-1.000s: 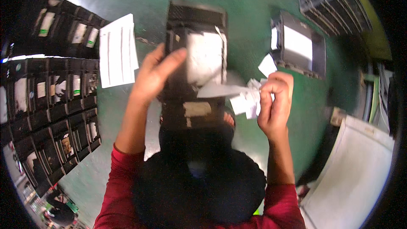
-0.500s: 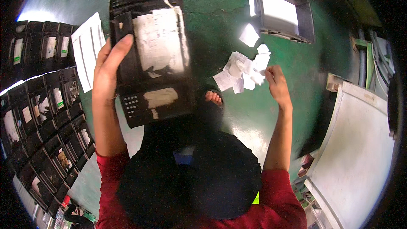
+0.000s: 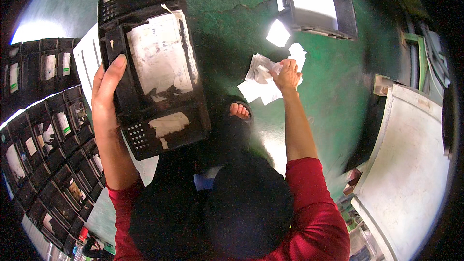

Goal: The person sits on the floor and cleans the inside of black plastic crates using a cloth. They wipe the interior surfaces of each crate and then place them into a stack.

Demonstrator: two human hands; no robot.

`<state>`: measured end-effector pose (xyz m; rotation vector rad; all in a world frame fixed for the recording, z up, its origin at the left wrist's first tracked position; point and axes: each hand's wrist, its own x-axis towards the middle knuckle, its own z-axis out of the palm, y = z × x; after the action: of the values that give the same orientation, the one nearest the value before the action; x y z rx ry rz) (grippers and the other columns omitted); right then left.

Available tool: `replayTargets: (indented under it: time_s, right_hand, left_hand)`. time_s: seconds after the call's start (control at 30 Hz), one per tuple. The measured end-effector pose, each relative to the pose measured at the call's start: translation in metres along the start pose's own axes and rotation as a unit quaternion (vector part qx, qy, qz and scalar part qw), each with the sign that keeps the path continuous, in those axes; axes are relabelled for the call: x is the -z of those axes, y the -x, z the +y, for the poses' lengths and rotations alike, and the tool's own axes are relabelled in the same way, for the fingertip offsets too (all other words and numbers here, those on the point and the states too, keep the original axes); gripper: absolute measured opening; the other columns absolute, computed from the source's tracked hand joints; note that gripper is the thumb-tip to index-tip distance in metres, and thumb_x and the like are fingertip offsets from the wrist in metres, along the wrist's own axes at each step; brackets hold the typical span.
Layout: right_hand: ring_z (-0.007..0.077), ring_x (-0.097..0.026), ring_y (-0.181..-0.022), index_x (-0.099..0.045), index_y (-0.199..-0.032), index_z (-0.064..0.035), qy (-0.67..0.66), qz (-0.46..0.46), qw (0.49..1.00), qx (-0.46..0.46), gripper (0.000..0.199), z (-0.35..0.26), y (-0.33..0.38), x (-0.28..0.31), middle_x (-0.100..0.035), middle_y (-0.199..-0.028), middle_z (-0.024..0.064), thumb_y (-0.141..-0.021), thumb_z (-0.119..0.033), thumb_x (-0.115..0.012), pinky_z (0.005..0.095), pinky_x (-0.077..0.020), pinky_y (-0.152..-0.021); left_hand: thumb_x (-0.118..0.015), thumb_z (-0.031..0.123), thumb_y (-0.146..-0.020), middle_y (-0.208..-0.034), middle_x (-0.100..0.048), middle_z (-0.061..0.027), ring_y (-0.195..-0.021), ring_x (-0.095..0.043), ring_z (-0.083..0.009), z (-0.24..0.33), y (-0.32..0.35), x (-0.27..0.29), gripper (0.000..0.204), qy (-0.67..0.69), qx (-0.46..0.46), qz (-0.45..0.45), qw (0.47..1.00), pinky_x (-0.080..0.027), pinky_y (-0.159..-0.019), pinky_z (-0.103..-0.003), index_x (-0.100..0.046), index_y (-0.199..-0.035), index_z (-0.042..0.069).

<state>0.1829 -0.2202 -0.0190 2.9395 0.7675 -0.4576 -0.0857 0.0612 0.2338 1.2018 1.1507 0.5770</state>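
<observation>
A black plastic crate is held up on its side by my left hand, which is closed on its left edge with the thumb on the near face. Layered, torn paper labels cover the middle of that face, and a ragged label remnant sticks lower down. My right hand reaches down to a heap of loose paper scraps on the floor. Its fingers are bent over the heap, and whatever lies between them is hidden.
Stacked black crates with paper labels line the left side. An upright dark crate stands at the far right, near a single paper. A striped white sheet shows behind the held crate. At right is a pale panel.
My right hand has moved left onto the paper heap. My left hand and the held crate have shifted left and slightly down in view.
</observation>
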Motion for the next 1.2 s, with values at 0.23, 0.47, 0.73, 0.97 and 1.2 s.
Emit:
replayTargets:
  time_s: [0.23, 0.47, 0.73, 0.97, 1.2]
  right_hand:
    - [0.0285, -0.037, -0.127, -0.037, -0.136, -0.0177, -0.013, -0.019, 0.999, -0.035, 0.074, 0.004, 0.009, 0.025, -0.036, -0.14, 0.0085, -0.076, -0.047, -0.068, 0.0602, -0.0295, -0.097]
    - [0.0281, -0.058, -0.103, -0.049, -0.122, -0.021, -0.042, 0.071, 0.996, -0.014, 0.043, 0.021, 0.017, 0.037, -0.062, -0.11, 0.01, -0.085, -0.04, -0.058, 0.0498, -0.0386, -0.091]
    - [0.0384, -0.065, -0.079, -0.048, -0.113, -0.0173, 0.02, -0.016, 1.0, -0.013, 0.026, 0.017, 0.017, 0.033, -0.066, -0.084, 0.0194, -0.087, -0.013, -0.046, 0.0485, -0.051, -0.07]
    - [0.0313, -0.065, -0.079, -0.053, -0.112, -0.0141, 0.026, 0.074, 0.995, 0.06, 0.039, -0.035, 0.026, 0.107, -0.064, -0.083, 0.0119, -0.078, -0.019, -0.069, 0.042, -0.0511, -0.068]
    - [0.0184, -0.058, -0.077, -0.068, -0.093, -0.0057, -0.359, 0.214, 0.788, 0.452, 0.019, -0.174, 0.052, 0.235, -0.059, -0.085, 0.0074, -0.075, 0.001, -0.068, 0.0283, -0.0468, -0.067]
  left_hand:
    - [-0.067, 0.03, -0.08, -0.094, -0.064, -0.0064, -0.082, -0.06, -0.015, -0.002, -0.003, 0.003, 0.042, 0.003, 0.004, 0.001, 1.0, -0.046, -0.075, -0.025, -0.061, -0.109, 0.001]
    - [-0.064, 0.032, -0.084, -0.1, -0.062, -0.005, -0.088, -0.057, -0.0142, 0.004, 0.002, 0.008, 0.044, 0.032, 0.019, -0.101, 0.994, -0.043, -0.08, -0.025, -0.058, -0.115, 0.003]
    - [-0.06, 0.028, -0.088, -0.103, -0.061, -0.0033, -0.092, -0.055, -0.0117, 0.006, 0.0, 0.011, 0.039, 0.04, 0.017, -0.127, 0.991, -0.042, -0.083, -0.024, -0.057, -0.116, 0.001]
    - [-0.061, 0.024, -0.088, -0.106, -0.061, -0.0035, -0.095, -0.055, -0.0112, 0.007, -0.001, 0.01, 0.037, 0.067, -0.007, -0.163, 0.984, -0.042, -0.086, -0.025, -0.057, -0.116, 0.001]
    - [-0.061, 0.021, -0.088, -0.108, -0.061, -0.0038, -0.096, -0.055, -0.0117, 0.007, 0.0, -0.001, 0.036, 0.083, 0.004, -0.185, 0.979, -0.042, -0.086, -0.026, -0.056, -0.118, 0.001]
